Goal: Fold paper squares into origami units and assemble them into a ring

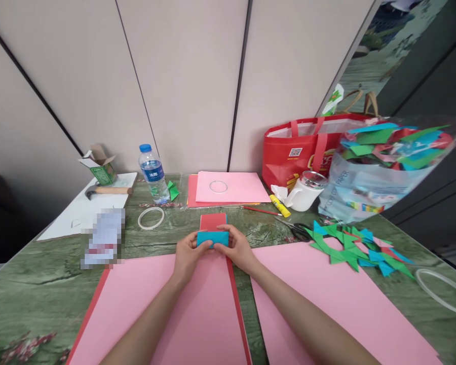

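Between my two hands is a small folded blue paper (213,238), held near the middle of the table. My left hand (189,253) pinches its left end, thumb along the lower edge. The right end is gripped by my right hand (238,248), its thumb also at the bottom edge and its fingers behind. Just beyond the hands lies a small stack of red paper (212,221), with a strip of blue at its right side. Below my wrists, a large pink sheet (197,314) rests over a red one; another pink sheet (327,294) lies under my right forearm.
Folded paper stars (342,248), black scissors (298,231), a glue stick (279,206) and a white mug (306,192) are on the right. Behind them stand a red bag (285,157) and a plastic bag (349,195). At left are a water bottle (153,175) and a hammer (110,190).
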Tool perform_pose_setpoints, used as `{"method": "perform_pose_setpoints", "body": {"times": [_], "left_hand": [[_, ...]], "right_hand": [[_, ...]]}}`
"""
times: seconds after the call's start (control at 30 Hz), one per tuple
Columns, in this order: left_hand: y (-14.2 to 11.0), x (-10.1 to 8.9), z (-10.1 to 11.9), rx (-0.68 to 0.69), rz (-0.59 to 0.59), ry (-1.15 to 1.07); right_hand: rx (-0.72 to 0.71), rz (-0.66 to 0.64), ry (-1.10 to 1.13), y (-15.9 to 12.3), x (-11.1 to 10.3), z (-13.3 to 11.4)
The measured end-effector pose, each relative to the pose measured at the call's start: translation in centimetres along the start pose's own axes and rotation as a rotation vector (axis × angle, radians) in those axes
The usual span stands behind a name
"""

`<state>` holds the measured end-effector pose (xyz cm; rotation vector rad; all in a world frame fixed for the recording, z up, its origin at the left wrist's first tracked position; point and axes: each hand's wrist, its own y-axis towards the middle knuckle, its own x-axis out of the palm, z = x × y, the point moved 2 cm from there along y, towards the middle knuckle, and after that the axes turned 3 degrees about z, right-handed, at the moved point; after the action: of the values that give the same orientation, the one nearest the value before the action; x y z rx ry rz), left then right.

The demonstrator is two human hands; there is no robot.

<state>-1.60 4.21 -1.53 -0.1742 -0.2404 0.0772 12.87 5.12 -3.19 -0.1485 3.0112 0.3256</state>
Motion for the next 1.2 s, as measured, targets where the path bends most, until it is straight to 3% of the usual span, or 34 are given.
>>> {"method": "perform_pose_setpoints", "body": {"times": [0.23,0.5,0.7,1.2], "left_hand": [[0.20,-0.09,-0.20,0.008,-0.054,-0.025],[0.14,-0.29,0.14,0.040,-0.009,0.013],[0.30,-0.47,-0.18,-0.008,-0.009,0.026],[0.02,-0.33,-0.36,0.027,0.087,-0.026]], "right_hand": [[0.059,0.005,0.112,0.32,-0.06,-0.04],[0.173,-0.025,0.268,0.49,-0.05,0.44],[0.118,0.008,0.255,0.53,-0.06,0.63],[0.179,0.006,0.372,0.52,0.11,0.43]]}}
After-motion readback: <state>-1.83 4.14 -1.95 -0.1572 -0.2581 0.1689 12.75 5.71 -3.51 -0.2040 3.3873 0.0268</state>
